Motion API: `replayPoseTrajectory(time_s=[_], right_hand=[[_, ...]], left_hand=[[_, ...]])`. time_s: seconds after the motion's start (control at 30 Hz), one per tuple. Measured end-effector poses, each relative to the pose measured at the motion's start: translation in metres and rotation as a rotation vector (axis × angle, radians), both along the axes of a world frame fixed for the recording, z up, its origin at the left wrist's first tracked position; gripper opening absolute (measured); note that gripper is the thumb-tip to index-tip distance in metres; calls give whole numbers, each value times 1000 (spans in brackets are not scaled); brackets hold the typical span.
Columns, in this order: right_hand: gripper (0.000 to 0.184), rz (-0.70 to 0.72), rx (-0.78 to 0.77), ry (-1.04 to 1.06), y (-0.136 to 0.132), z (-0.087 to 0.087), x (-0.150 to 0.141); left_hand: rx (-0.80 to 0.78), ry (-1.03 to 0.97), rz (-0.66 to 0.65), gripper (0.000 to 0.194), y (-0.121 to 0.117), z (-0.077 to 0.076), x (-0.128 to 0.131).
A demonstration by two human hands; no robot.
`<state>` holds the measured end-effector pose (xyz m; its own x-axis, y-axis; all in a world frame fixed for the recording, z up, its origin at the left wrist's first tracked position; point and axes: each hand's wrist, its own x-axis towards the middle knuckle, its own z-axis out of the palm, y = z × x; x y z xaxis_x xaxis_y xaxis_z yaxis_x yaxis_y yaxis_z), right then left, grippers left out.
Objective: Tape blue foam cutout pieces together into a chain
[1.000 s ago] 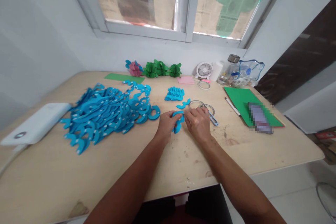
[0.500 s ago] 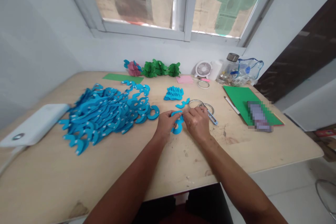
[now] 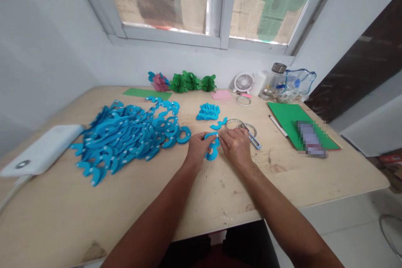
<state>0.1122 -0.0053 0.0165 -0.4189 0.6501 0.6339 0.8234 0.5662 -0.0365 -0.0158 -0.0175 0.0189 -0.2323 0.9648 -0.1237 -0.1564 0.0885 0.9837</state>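
Note:
A curved blue paper piece (image 3: 212, 155) with a white patch at its upper right end is held just over the table. My left hand (image 3: 197, 147) pinches it by its left side between thumb and fingers. At the white patch, my right hand (image 3: 235, 144) has its fingertips pressed together; whatever they grip is too small to make out. Behind the hands lies a small wavy blue paper piece (image 3: 219, 124), with a stack of folded blue paper pieces (image 3: 207, 112) farther back. A large heap of blue paper rings and arcs (image 3: 125, 134), many with white patches, spreads to the left.
Beside my right hand lie a utility knife (image 3: 254, 140) and metal rings (image 3: 232, 123). A green sheet (image 3: 287, 117) with a phone (image 3: 310, 138) is at the right, near a pen (image 3: 277, 125). Green paper balls (image 3: 191, 80), a small fan (image 3: 243, 82) and a glass bottle (image 3: 273, 81) line the back.
My right fingertips have shifted slightly to the right, so the white patch on the blue paper piece shows more. My left hand stays in place.

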Motion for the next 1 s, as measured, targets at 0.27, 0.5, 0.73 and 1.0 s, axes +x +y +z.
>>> replayPoseTrajectory(time_s=[0.27, 0.5, 0.73, 1.0], right_hand=[[23, 7, -26, 45, 0, -2, 0], [19, 65, -275, 314, 6, -8, 2], [19, 149, -618, 749, 14, -11, 5], [17, 189, -792, 977, 17, -12, 4]], left_hand=[[-21, 1, -2, 23, 0, 0, 0], [-10, 6, 3, 21, 0, 2, 1], [-12, 38, -26, 20, 1, -2, 1], [2, 47, -20, 19, 0, -1, 2]])
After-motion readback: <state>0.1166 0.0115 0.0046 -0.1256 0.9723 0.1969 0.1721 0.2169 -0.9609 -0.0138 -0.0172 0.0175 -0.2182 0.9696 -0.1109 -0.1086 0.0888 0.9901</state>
